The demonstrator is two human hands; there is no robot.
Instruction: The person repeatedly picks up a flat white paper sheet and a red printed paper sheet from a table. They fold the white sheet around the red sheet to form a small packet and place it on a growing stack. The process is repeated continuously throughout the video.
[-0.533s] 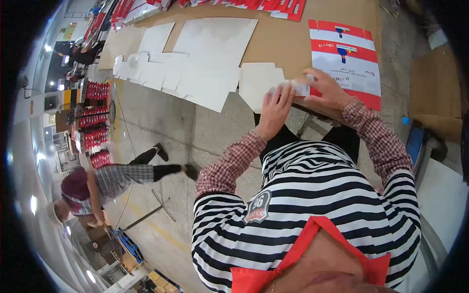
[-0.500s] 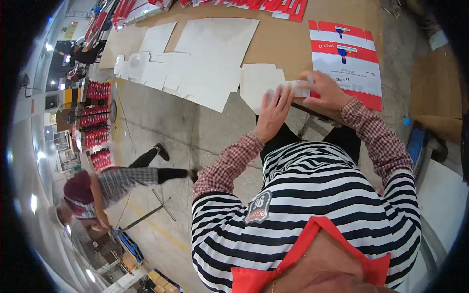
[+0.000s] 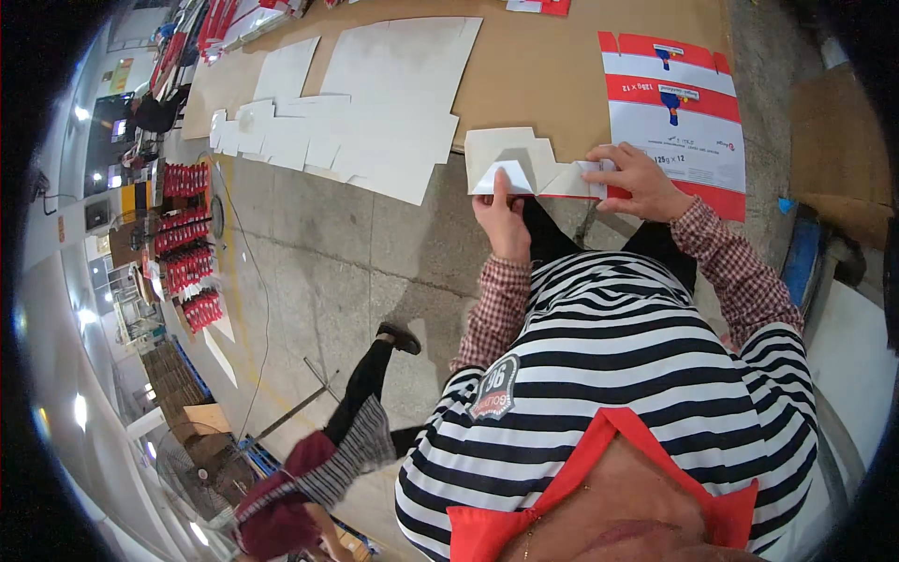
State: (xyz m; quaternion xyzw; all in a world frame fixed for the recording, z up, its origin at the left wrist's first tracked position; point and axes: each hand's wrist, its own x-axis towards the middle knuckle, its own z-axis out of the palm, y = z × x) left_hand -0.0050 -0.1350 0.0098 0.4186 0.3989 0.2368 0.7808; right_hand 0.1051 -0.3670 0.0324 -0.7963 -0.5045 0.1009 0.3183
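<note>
A small cardboard box blank (image 3: 504, 145), white inside with red along its near edge, is at the table's near edge in front of me. My left hand (image 3: 507, 223) grips its left part, thumb on top of a folded-up white flap and fingers underneath. At the blank's right end, my right hand (image 3: 644, 185) pinches a small flap between thumb and fingers. Beside that hand lies a flat printed red-and-white carton sheet (image 3: 674, 140), with a blue figure on it.
White cardboard blanks (image 3: 398, 98) overlap on the brown table (image 3: 538, 66) to the left. More red-and-white pieces (image 3: 234, 23) are at the far left. An open brown carton (image 3: 838, 155) stands at the right. On the left floor another person (image 3: 300, 496) is walking past red-stacked racks (image 3: 187, 225).
My left hand has gone from lying over the blank to gripping its left part, and a flap there now stands folded up. The other person has moved nearer.
</note>
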